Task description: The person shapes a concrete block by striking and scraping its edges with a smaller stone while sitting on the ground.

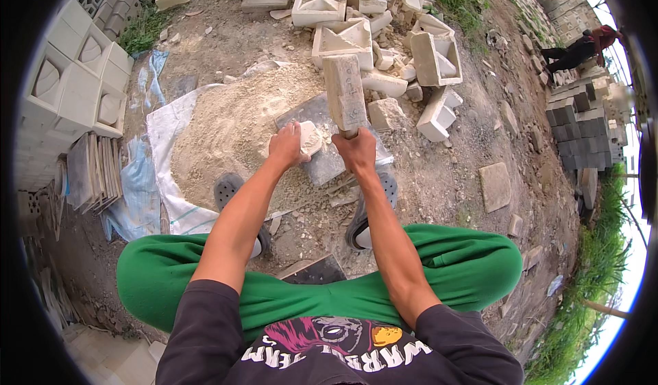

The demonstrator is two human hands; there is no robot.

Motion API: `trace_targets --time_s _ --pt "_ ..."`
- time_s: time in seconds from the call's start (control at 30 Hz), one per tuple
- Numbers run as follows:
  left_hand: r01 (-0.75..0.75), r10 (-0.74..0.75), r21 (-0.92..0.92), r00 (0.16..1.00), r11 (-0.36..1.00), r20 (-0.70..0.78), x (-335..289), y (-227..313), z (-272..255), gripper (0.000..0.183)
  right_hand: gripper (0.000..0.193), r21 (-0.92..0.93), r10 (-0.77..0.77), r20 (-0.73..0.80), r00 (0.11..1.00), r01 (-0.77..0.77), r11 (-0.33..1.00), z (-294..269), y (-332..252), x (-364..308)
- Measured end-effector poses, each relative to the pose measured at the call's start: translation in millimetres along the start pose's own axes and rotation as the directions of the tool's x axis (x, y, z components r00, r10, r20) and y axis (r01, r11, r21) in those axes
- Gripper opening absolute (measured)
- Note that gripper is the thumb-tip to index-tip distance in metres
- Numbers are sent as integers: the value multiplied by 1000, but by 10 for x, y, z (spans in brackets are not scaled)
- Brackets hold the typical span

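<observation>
Dusty ground (pixel 439 193), mallet handle (pixel 349 133) mostly hidden

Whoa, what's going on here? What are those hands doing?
The person's right hand grips a mallet by its handle, just below its big blocky head. The left hand holds a pale chunk at a dark slab. Next to that, pale crumbs are heaped on a white sheet, and broken blocks lie farther ahead.

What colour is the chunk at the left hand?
The chunk is pale cream, seen best in the head view.
</observation>
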State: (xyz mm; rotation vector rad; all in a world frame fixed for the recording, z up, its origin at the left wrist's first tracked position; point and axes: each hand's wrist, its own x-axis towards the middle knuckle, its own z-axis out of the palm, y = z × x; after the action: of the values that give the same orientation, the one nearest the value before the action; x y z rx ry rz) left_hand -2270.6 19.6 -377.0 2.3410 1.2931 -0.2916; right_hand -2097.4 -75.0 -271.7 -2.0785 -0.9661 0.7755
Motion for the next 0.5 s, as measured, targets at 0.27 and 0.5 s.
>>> trace_targets --time_s 0.27,0.5 --pt "8 -8 -12 1000 1000 3 17 87 -34 118 32 151 -328 -227 917 366 918 278 229 22" --pt "42 -42 -91 999 995 -1 0 73 -17 116 42 -191 212 144 966 -183 964 341 528 -62"
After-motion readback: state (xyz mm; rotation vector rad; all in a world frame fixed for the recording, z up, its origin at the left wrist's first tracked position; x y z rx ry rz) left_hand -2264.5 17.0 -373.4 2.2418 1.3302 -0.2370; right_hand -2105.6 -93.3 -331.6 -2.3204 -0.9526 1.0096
